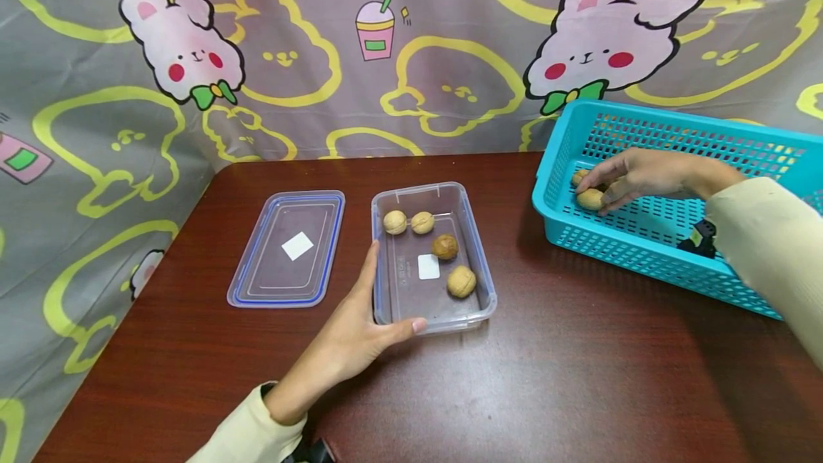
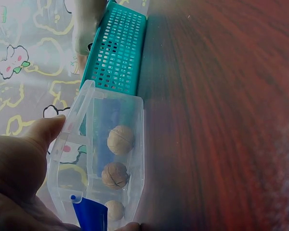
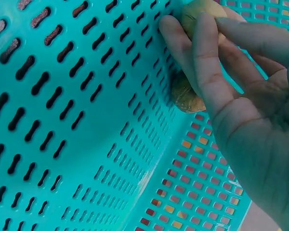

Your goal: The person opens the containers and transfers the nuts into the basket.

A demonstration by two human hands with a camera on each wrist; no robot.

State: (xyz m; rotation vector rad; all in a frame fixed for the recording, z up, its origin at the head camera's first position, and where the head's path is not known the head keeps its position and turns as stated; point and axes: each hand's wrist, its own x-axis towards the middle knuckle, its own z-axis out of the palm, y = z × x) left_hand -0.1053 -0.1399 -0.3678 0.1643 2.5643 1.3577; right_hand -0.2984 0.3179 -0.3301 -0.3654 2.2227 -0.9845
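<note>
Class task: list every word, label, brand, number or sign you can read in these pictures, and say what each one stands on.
None can be read.
White sticker on the lid: blank.
White sticker in the clear container: blank.
Embossed marks on the container floor beside that sticker: too small to read.
Backdrop cloth: cartoon rabbits and drink cups only, no words.

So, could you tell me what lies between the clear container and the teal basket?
Only bare tabletop separates the clear container from the teal basket, seen in the head view.
</note>
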